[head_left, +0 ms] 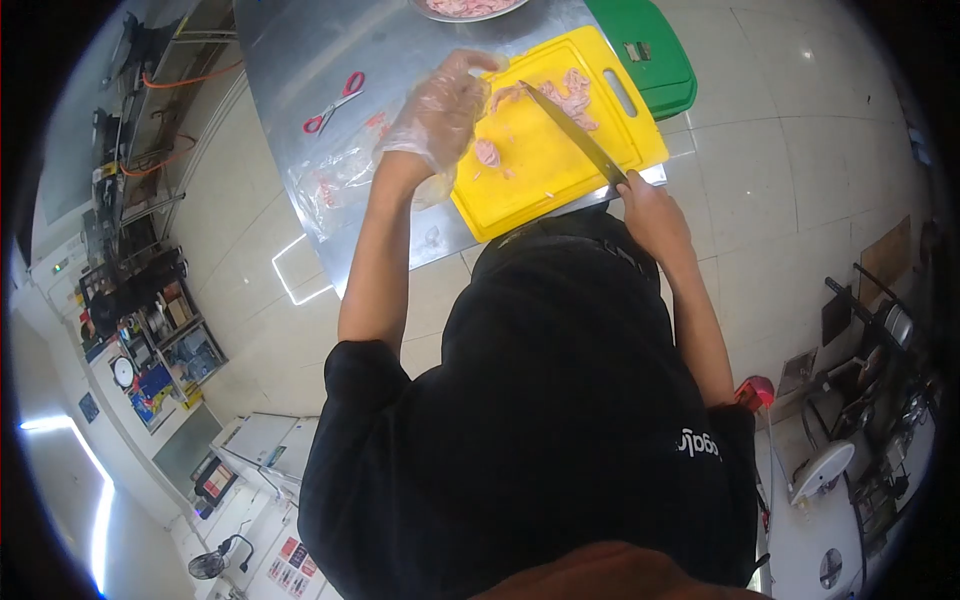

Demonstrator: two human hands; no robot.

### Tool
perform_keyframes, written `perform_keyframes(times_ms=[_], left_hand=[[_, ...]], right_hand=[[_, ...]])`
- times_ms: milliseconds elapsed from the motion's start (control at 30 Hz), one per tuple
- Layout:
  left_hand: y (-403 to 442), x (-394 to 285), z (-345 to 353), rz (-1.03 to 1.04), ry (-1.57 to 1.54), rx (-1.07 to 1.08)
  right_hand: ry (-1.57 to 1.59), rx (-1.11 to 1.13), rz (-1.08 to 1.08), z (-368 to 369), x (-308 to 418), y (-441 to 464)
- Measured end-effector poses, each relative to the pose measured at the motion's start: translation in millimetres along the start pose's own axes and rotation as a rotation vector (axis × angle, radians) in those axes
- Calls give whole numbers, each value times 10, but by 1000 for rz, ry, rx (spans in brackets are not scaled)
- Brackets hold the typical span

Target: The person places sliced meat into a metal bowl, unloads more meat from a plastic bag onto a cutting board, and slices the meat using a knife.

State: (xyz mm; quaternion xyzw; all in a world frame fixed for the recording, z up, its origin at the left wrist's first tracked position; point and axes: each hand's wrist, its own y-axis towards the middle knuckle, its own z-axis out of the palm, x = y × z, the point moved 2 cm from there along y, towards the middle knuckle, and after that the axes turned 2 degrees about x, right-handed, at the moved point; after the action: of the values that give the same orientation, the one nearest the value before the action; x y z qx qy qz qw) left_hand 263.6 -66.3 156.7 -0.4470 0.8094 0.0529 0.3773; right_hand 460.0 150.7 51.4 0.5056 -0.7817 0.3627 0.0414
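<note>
In a clear plastic glove, my left hand (440, 112) is over the left edge of the yellow cutting board (540, 190). Its fingers are curled at a strip of raw meat (508, 94); the glove partly hides the grip. My right hand (650, 215), bare, is closed round the handle of a long knife (575, 132). The blade slants across the board, its tip at the meat strip by my left hand. Beyond the blade lies a pile of cut raw meat (574, 100). A small piece of meat (487, 153) sits nearer me, with scraps around it.
Red-handled scissors (335, 103) and a clear plastic bag (345, 180) lie on the metal table (290, 60) to the left. A metal bowl of raw meat (468, 8) stands at the far edge. A green lid or bin (655, 60) is beyond the board's right side.
</note>
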Motion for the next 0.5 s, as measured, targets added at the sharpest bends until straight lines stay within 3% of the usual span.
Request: perform_keyframes(times_ms=[67,267,367,433,500], left_hand=[[-2,-124,-122,-37,-3,37],[192,-125,26,253,-172,8],[596,395,460,154,-181,36],[909,847,873,111,285,-12],[1001,994,1247,30,485,-1]], right_hand=[[19,2,3,-5,7,-3],[96,-59,-6,-102,-9,-101],[183,-109,-11,-179,-93,-110],[202,-138,-5,-205,-156,-111],[180,-168,7,-232,-213,-109]])
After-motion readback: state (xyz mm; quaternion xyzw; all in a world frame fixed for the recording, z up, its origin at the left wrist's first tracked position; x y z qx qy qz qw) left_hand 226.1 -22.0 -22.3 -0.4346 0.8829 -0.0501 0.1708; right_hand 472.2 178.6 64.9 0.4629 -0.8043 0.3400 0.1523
